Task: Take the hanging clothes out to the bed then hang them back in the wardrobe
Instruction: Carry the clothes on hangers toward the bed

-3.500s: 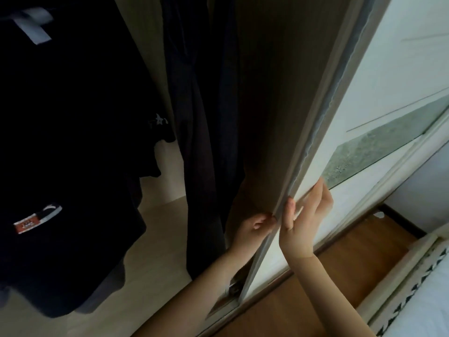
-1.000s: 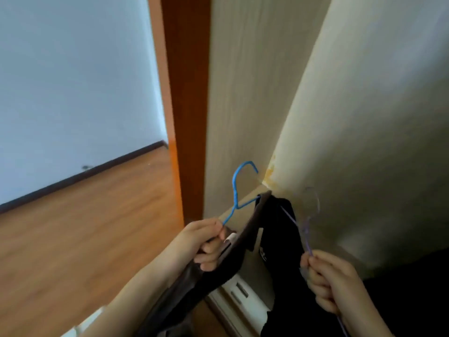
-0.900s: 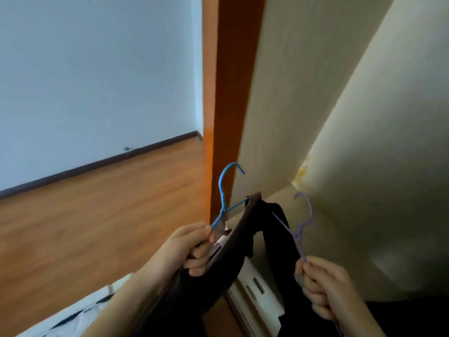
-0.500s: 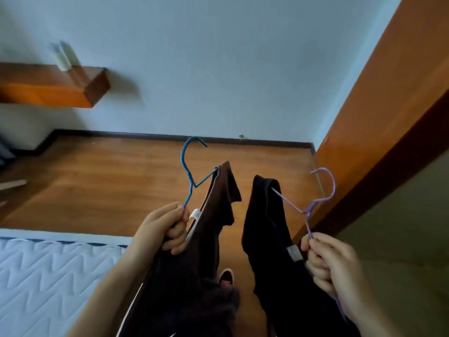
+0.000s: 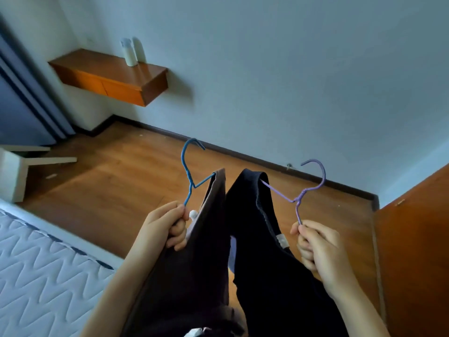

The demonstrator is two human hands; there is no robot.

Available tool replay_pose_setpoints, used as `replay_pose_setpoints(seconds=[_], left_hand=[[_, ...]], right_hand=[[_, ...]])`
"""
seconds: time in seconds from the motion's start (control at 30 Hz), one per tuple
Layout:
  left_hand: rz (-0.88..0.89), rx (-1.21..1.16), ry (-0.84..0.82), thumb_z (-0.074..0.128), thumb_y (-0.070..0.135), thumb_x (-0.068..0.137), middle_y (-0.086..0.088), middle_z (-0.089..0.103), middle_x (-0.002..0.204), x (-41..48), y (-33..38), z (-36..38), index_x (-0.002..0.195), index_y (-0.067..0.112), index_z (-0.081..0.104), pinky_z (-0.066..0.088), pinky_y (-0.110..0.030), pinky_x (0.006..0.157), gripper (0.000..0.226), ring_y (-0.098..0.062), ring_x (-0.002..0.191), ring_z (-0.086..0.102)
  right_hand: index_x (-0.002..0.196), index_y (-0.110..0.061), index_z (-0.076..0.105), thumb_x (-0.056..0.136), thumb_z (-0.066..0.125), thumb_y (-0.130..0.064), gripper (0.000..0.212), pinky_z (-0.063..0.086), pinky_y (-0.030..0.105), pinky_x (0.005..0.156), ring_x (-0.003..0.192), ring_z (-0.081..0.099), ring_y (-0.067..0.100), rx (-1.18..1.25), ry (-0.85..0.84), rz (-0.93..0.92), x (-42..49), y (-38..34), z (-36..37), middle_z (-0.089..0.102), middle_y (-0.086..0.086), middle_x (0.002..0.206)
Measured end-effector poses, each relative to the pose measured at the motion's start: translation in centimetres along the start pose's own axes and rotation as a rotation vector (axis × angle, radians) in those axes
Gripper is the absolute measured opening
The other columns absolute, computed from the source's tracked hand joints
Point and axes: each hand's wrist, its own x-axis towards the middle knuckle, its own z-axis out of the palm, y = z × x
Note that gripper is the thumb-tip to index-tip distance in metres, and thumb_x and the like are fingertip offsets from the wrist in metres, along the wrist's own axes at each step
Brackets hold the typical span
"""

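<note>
Bare wooden floor (image 5: 116,190) lay open between the hands and the wall. The bed (image 5: 43,276) stood low at the left, its surface unobstructed. A white stool (image 5: 14,171) crowded the far left; orange wardrobe panel (image 5: 413,251) closed the right.

Left hand (image 5: 165,224), right hand (image 5: 318,244) raised forward, each grip fisted, seemingly tight.

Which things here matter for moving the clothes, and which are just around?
Job: blue wire hanger in left hand; purple wire hanger in right hand; brown garment; black garment; white quilted bed.
Bystanders: wooden wall shelf; white bottle.
</note>
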Motion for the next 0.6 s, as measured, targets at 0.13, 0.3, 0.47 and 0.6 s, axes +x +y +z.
replay_pose_setpoints(seconds=[0.13,0.3,0.47,0.6], left_hand=[[-0.011,-0.025,0.060,0.032,0.006,0.101,0.001,0.028,0.041,5.3,2.3,-0.6,0.075,0.001,0.047,0.032,-0.021,0.032,0.030,-0.009,0.027,0.025],[-0.017,-0.108,0.225,0.032,0.005,0.101,0.001,0.029,0.039,13.8,2.0,-0.8,0.075,-0.001,0.046,0.033,-0.020,0.031,0.030,-0.010,0.025,0.026],[0.080,-0.164,0.476,0.042,0.008,0.097,0.002,0.028,0.041,22.1,3.4,-0.3,0.074,0.000,0.046,0.035,-0.020,0.033,0.026,-0.009,0.025,0.026],[0.202,-0.204,0.716,0.040,0.009,0.098,0.001,0.022,0.044,25.6,6.8,-0.8,0.073,0.001,0.045,0.034,-0.020,0.035,0.027,-0.010,0.027,0.024]], right_hand=[[0.077,0.006,0.052,0.099,0.038,0.000,0.027,0.011,0.020,0.044,0.043,0.015,0.011,-0.021,-0.096,-0.022,8.9,-2.9,0.6,0.023,-0.001,0.053],[0.079,0.014,0.048,0.099,0.039,-0.001,0.026,0.011,0.022,0.044,0.044,0.015,0.012,-0.045,-0.228,-0.041,22.6,-5.0,0.8,0.022,0.002,0.055],[0.079,0.014,0.047,0.100,0.040,-0.005,0.028,0.014,0.020,0.043,0.044,0.016,0.012,-0.096,-0.458,-0.040,37.0,-7.4,3.9,0.024,-0.001,0.053],[0.075,0.007,0.048,0.101,0.041,-0.008,0.030,0.012,0.025,0.046,0.046,0.016,0.013,-0.151,-0.671,-0.044,46.1,-11.1,8.3,0.024,0.000,0.054]])
